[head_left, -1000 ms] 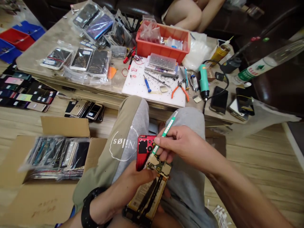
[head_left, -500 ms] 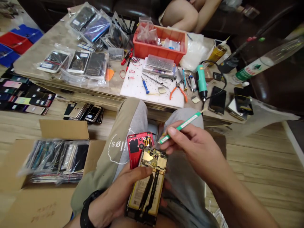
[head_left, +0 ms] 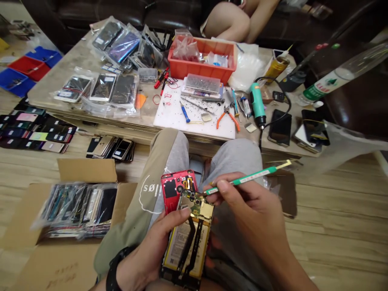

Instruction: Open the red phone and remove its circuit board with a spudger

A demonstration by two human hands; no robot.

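My left hand (head_left: 157, 238) is closed round an opened phone (head_left: 189, 242), its thumb lying near the circuit board at the top end. The battery and two black ribbon cables show below that board. Behind the phone's upper left is a red phone back cover (head_left: 172, 192), which seems to be held by the same hand. Between the fingers of my right hand (head_left: 248, 206) is a slim green pry tool (head_left: 253, 176) with a pale hooked end pointing up right. Its lower tip is at the board's top right edge; whether it touches I cannot tell.
On the table stands a red-orange bin (head_left: 201, 66) behind a white foam mat (head_left: 169, 111) with a blue screwdriver (head_left: 184, 112) and orange-handled cutters (head_left: 228, 118). A green electric screwdriver (head_left: 257, 106) lies to the right. A cardboard box (head_left: 87, 169) of bagged phones sits left. Another person's legs (head_left: 228, 22) show behind.
The tool in my right hand has swung flatter, its hooked end now further right. My left thumb has shifted slightly left and up on the phone. The whole view has shifted a little.
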